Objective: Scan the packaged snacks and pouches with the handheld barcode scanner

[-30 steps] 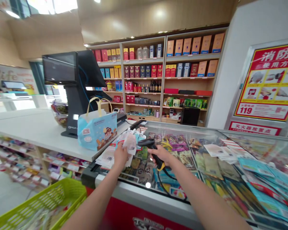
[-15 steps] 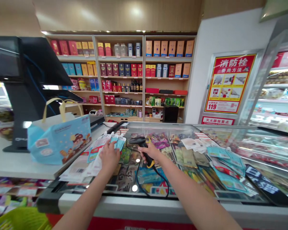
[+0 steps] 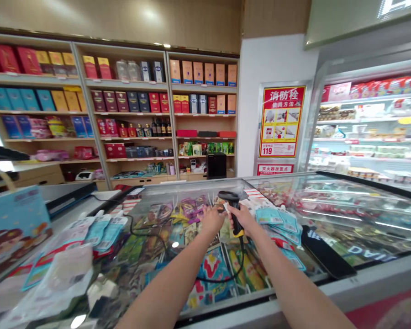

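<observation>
My right hand is wrapped round the handle of a black and yellow barcode scanner, upright above the glass freezer top. Just left of it is my left hand, reaching toward the scanner; its fingertips are partly blurred, and what they hold, if anything, cannot be made out. Blue and white packets lie on the glass at the left, beside pale flat bags. More blue packets are stacked to the right of my right hand.
A blue gift bag stands at the left edge. The scanner's black cable loops over the glass. A dark flat panel lies at the right. Shelves of boxes and a lit chiller stand behind.
The view has turned to the right. My left hand has left the packets at the left and is now close to the scanner, which my right hand still holds.
</observation>
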Demonstrator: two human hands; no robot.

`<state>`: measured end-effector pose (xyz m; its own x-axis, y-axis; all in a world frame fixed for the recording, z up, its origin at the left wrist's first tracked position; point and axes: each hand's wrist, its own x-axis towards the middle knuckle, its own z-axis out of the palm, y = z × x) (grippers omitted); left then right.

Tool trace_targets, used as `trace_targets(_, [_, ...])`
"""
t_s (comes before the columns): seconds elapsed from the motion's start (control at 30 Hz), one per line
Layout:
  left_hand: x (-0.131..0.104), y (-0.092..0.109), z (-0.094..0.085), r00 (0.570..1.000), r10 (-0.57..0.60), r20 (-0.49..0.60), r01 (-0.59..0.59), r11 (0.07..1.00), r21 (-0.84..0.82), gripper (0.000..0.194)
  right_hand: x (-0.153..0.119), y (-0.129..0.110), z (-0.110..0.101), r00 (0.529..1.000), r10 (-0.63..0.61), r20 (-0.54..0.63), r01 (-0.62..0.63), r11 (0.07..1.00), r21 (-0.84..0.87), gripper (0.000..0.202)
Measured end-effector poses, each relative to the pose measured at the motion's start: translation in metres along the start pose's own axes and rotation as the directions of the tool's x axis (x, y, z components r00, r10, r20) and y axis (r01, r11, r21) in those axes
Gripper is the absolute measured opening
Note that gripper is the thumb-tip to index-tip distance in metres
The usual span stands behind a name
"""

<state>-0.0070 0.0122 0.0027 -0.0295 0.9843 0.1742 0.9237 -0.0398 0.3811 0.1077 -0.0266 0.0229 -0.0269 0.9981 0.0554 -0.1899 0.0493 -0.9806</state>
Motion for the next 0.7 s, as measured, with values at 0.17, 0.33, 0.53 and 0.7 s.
trace_targets(0.17, [0.027, 0.036, 0.027, 0.995, -0.069, 0.074, 0.071, 0.997, -0.017, 0.064, 0.001, 0.004, -0.021, 0.988, -0.054, -0.142, 0.059, 0.998, 0.030, 0.038])
trace_targets(0.33, [0.037, 0.035, 0.029, 0.987, -0.001, 0.163, 0.005, 1.000, -0.024, 0.056, -0.002, 0.001, -0.015, 0.988, -0.093, -0.120, 0.094, 0.996, 0.006, 0.041])
trace_targets(0.53, [0.036, 0.032, 0.028, 0.994, 0.043, 0.102, -0.031, 0.992, -0.120, 0.033, -0.003, 0.002, -0.015, 0.986, -0.091, -0.141, 0.090, 0.996, -0.009, 0.042])
trace_targets(0.7, [0.046, 0.024, 0.027, 0.995, 0.029, 0.096, -0.012, 0.985, -0.172, 0.050, 0.001, 0.006, -0.018, 0.982, -0.101, -0.157, 0.097, 0.995, -0.035, 0.042])
